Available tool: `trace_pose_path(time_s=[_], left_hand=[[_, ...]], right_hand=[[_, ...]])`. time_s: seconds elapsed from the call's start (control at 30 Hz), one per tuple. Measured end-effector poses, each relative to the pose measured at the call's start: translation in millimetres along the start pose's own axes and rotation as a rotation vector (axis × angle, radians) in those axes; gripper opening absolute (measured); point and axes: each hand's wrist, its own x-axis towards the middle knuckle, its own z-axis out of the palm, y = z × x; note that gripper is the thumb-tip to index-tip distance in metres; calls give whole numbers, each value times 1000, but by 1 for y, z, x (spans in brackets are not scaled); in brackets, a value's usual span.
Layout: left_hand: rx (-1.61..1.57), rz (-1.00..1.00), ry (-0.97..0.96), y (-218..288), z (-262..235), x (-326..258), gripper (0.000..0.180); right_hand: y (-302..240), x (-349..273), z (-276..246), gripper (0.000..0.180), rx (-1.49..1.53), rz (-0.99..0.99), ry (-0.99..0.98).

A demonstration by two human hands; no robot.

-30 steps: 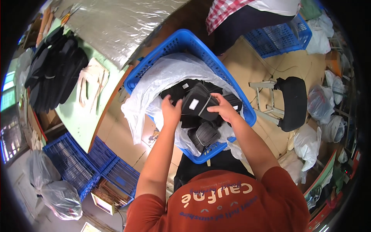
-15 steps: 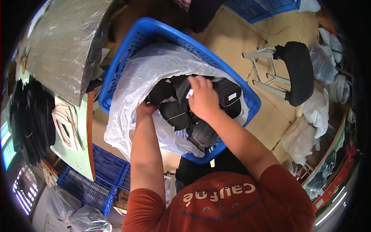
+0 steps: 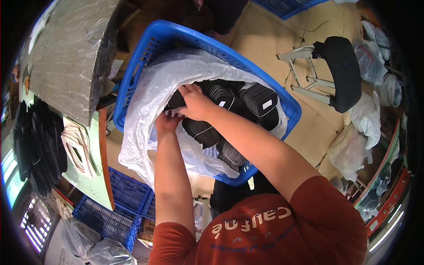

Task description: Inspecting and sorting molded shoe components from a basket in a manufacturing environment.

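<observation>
A white plastic bag [image 3: 145, 101] lines a blue plastic basket [image 3: 128, 90]. Inside it lie several tied bundles of folded black fabric, one of them a bundle with a white label [image 3: 259, 99] at the right. At the bag's left side, my right hand [image 3: 194, 102] grips a black fabric bundle [image 3: 175, 101] from above, fingers curled over it. My left hand [image 3: 167, 122] is closed at that bundle's lower edge, its fingertips partly hidden. Just below my hands rests another black bundle [image 3: 201, 131], tied with a thin cord. A striped dark bundle [image 3: 232, 155] is nearest me.
To the right stands a metal-legged stool with a black seat [image 3: 339, 73]. Clear plastic bags [image 3: 349, 154] line the far right. A green-topped table [image 3: 95, 185] on the left holds black fabric [image 3: 37, 145] and white frame-shaped pieces [image 3: 79, 148]. Blue crates [image 3: 106, 221] sit below it.
My right hand has moved left, from the middle bundles to the black bundle beside my left hand. My left hand stays at the bag's left side.
</observation>
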Motion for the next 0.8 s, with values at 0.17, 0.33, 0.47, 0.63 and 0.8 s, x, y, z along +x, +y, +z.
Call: trace_pose_path(time_s=[0.17,0.33,0.47,0.63,0.8], left_hand=[[-140,116,-229,15,-8,-22,50],[95,407,-293,12,-38,-84,51],[468,614,1,-28,-7,-186,70],[379,629,-257,-47,-36,-214,68],[343,751,-411,-30,-65,-189,82]], right_hand=[[-29,-2,7,85,-278,-172,-94],[-43,-49,4,111,-157,-289,12],[-52,-98,-2,119,90,-266,84],[-33,-117,-39,98,337,-377,106],[-11,-153,-98,89,1529,244,-468]])
